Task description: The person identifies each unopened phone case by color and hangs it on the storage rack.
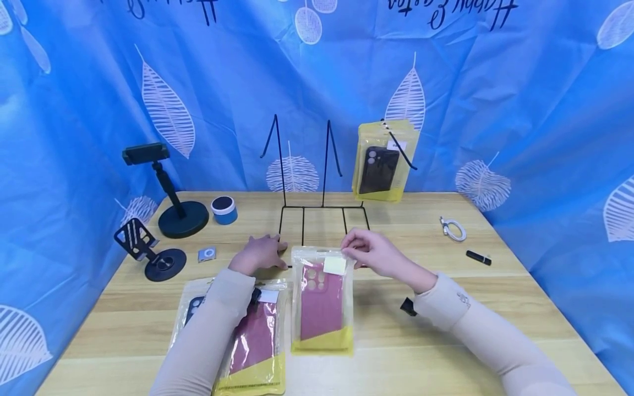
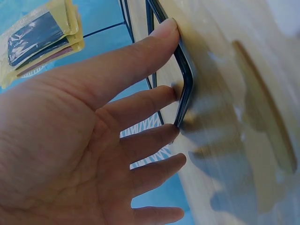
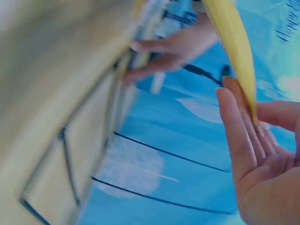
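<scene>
The right hand (image 1: pixel 373 254) pinches the pouch's (image 1: pixel 322 300) top corner just before the rack (image 1: pixel 323 212), whose base the flat, open left hand (image 1: pixel 260 254) presses.

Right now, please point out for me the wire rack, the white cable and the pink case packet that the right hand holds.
wire rack (image 1: pixel 323 208): head view, on its base bar.
white cable (image 1: pixel 453 229): head view, on its coil.
pink case packet (image 1: pixel 322 302): head view, on the pink case.
right hand (image 1: pixel 376 254): head view, on its back.

Wire rack (image 1: pixel 322 212) at desk (image 1: pixel 495 308) centre, hung packet (image 1: pixel 383 162) at its right; two stands (image 1: pixel 168 192) left, cable (image 1: pixel 453 228) right, packets (image 1: pixel 322 302) in front.
</scene>
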Demonstrator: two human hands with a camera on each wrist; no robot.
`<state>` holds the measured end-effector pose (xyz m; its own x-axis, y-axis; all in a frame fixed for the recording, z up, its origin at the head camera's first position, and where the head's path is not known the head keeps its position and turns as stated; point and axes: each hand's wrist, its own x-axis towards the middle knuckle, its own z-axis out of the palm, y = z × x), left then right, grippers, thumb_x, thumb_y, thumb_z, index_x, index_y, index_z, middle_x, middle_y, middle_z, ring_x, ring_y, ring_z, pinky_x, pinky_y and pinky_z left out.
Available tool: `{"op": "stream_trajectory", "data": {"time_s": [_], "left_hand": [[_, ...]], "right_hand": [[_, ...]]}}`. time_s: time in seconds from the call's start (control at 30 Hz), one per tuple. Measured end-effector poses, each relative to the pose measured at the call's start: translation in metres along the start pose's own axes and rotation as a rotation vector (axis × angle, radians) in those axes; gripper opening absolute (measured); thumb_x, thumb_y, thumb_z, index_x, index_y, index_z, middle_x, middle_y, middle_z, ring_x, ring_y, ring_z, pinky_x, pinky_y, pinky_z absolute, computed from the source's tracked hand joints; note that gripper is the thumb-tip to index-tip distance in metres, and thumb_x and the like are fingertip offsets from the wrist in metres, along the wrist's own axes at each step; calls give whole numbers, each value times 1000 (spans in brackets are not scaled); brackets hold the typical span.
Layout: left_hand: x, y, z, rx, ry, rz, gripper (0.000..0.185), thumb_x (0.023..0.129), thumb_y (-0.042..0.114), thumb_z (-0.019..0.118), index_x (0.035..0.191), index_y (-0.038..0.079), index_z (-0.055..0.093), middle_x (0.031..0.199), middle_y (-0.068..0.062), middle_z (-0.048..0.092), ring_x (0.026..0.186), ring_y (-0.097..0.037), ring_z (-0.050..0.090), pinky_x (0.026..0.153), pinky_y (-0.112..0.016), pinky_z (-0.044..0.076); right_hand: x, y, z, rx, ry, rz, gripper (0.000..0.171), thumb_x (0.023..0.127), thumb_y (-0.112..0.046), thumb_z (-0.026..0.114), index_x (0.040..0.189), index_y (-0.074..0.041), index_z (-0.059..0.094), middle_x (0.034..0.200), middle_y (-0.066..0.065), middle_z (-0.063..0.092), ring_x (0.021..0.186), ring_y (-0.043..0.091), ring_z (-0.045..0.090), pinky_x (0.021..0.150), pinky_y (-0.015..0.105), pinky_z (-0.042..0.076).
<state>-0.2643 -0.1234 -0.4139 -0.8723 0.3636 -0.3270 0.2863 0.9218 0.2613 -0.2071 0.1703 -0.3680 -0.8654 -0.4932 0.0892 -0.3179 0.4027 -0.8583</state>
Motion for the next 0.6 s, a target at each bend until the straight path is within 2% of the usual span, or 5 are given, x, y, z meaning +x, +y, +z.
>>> {"op": "stream_trajectory", "data": {"time_s": [0.13, 0.23, 0.3, 0.43, 0.6], "left_hand": [[-1, 0, 0, -7, -2, -5, 69, 88, 37, 73, 147, 12, 48, 162, -20, 27, 149, -44, 23, 116, -73, 8], [-1, 1, -1, -10, -2, -9, 69, 89, 36, 73, 148, 12, 47, 162, -20, 27, 149, -44, 23, 117, -73, 8], [-1, 1, -2, -9, -5, -12, 68, 89, 36, 72, 148, 12, 47, 162, -20, 26, 149, -43, 22, 117, -73, 8], [-2, 2, -3, -13, -10, -13, 68, 90, 36, 72, 148, 12, 47, 162, -20, 26, 150, -43, 22, 117, -73, 7], [-2, 3, -2, -25, -14, -17, 69, 89, 35, 72, 148, 12, 46, 163, -19, 25, 150, -43, 21, 117, -72, 6]], "right_hand": [[-6, -21, -18, -51, 162, -237, 8, 93, -1, 63, 101, -1, 64, 90, 13, 70, 70, 10, 65, 63, 28, 59], [-2, -35, -29, -110, 336, -423, 10, 90, 6, 63, 99, 2, 65, 88, 13, 70, 66, 8, 61, 60, 21, 55], [2, -43, -36, -120, 450, -512, 11, 89, 10, 63, 98, 4, 65, 87, 10, 69, 62, 6, 57, 56, 17, 50], [15, -55, -46, -61, 611, -590, 8, 90, 10, 61, 98, 8, 64, 85, -2, 66, 54, 6, 42, 47, 18, 35], [27, -62, -50, -16, 688, -578, 10, 94, 2, 63, 100, 8, 65, 85, -12, 65, 50, 8, 36, 45, 22, 29]]}}
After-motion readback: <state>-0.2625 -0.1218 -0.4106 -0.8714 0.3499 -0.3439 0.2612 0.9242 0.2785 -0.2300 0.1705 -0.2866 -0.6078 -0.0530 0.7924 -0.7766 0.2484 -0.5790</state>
